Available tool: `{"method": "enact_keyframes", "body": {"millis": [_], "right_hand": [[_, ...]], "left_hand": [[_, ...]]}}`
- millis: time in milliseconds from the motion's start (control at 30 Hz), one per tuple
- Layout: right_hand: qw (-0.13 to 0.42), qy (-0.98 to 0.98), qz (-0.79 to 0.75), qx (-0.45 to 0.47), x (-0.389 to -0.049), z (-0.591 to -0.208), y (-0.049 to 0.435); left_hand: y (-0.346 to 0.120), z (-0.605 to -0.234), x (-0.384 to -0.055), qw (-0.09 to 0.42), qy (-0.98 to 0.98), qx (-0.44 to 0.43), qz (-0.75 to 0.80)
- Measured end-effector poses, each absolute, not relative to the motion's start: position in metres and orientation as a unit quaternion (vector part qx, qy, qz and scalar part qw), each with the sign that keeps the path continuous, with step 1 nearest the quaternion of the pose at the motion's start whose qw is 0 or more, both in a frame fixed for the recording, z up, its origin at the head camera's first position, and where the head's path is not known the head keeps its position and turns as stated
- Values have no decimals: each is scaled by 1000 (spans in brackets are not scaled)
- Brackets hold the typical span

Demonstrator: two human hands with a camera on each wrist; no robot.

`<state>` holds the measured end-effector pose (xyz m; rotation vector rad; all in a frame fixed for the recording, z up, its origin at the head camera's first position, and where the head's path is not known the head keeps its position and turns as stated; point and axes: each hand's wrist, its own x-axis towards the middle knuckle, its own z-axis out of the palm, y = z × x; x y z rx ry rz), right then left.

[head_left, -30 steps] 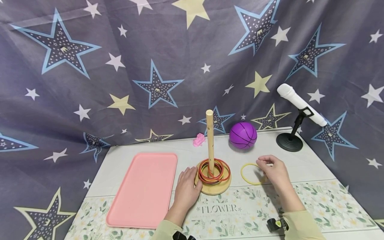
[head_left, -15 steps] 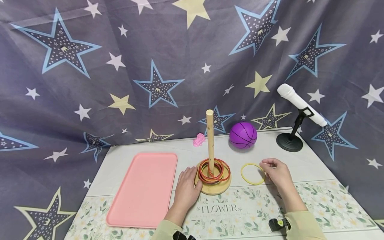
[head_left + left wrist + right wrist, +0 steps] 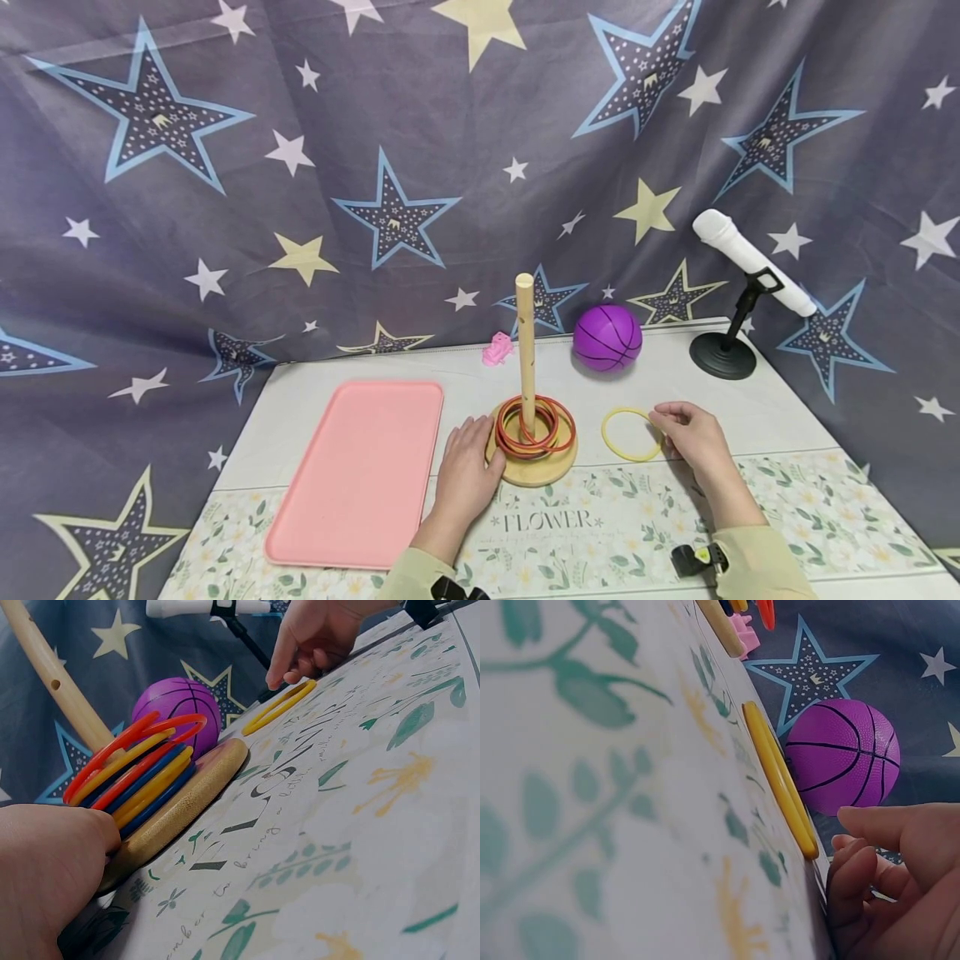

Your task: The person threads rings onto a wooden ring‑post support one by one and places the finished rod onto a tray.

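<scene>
A wooden ring-toss stand (image 3: 527, 358) has several red, yellow and blue rings (image 3: 135, 784) stacked loosely round its post. My left hand (image 3: 467, 471) rests against the left edge of its round base (image 3: 534, 475), fingers extended and thumb at the near side. To the right, a yellow ring (image 3: 632, 458) lies flat on the table. My right hand (image 3: 697, 433) is at that ring's right edge, fingertips overlapping it in the head view. In the right wrist view, the index finger (image 3: 877, 823) points past the ring and the other fingers curl loosely, with nothing between them.
A pink tray (image 3: 360, 475) lies left of my left hand. Behind the stand are a small pink toy (image 3: 497, 349) and a purple ball (image 3: 608, 338). A white microphone (image 3: 753, 260) on a black stand (image 3: 723, 356) is at the back right, before a star-patterned curtain (image 3: 465, 108).
My right hand has drawn slightly right and toward me, while the yellow ring stays on the table. The left hand and the stand have not moved.
</scene>
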<state>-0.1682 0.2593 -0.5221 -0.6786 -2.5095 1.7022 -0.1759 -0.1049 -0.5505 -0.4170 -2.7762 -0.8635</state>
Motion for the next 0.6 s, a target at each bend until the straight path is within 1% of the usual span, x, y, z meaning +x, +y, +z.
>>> {"method": "enact_keyframes", "body": {"millis": [600], "right_hand": [[5, -823, 526, -216, -172, -528, 263]], "left_hand": [[-105, -551, -176, 104, -940, -141, -294]]}}
